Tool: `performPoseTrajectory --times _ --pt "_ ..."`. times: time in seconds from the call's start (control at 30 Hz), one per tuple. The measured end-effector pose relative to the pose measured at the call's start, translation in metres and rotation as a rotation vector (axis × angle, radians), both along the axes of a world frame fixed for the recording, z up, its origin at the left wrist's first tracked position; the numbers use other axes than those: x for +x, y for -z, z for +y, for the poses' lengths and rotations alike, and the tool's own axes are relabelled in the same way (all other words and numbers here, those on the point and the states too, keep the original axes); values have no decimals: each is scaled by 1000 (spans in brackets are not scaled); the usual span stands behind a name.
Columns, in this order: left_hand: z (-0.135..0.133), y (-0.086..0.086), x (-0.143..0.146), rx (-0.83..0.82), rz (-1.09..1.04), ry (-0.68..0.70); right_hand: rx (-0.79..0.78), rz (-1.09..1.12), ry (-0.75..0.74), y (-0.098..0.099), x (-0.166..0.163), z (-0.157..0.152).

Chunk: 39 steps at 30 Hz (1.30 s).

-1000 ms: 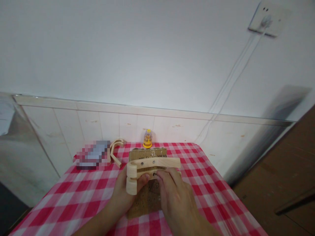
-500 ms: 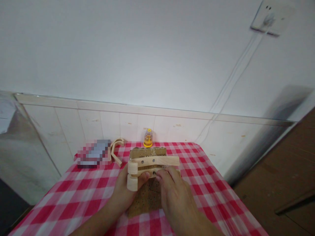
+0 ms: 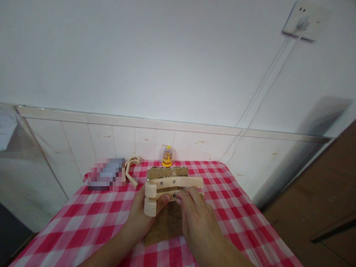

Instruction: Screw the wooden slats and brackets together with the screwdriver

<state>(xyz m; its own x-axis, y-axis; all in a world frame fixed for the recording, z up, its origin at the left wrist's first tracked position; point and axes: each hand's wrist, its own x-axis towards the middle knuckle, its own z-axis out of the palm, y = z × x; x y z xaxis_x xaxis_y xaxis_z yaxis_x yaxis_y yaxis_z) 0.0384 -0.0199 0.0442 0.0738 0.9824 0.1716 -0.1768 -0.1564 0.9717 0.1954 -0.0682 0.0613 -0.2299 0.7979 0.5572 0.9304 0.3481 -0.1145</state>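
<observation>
Two curved, pale wooden hook pieces lie side by side over a brown cardboard piece [image 3: 167, 230]. The far wooden piece [image 3: 186, 181] shows two dark screw heads. My left hand [image 3: 144, 207] is closed around the left part of the near wooden piece [image 3: 150, 208], its thumb pressed on top. The fingertips of my right hand [image 3: 196, 211] pinch together at a small dark spot on the near piece, beside the left thumb. Whether a screw or other small part is between them is hidden.
A yellow container with a clear top [image 3: 167, 157] stands by the wall behind the cardboard. Further left lie another curved wooden piece [image 3: 130, 172] and a blurred-out flat object [image 3: 107, 173]. A red-and-white checked cloth [image 3: 222, 222] covers the table. A plugged wall socket [image 3: 303, 20] is upper right.
Hardly anything differs. The fingers of my right hand have shifted slightly at the dark spot, and the wooden pieces sit a touch further right.
</observation>
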Motion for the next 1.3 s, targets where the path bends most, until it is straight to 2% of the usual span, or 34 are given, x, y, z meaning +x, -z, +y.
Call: performPoseTrajectory --times 0.5,0.63,1.0,1.3 --pt "5 7 -2 16 18 19 -203 34 15 -12 -3 -3" --pt "8 9 -5 14 47 67 -247 49 30 -15 -5 -3" --pt "7 10 -4 27 31 56 -133 123 -19 -7 -4 3" --pt "5 10 -3 30 46 61 -93 115 -19 -8 -5 2"
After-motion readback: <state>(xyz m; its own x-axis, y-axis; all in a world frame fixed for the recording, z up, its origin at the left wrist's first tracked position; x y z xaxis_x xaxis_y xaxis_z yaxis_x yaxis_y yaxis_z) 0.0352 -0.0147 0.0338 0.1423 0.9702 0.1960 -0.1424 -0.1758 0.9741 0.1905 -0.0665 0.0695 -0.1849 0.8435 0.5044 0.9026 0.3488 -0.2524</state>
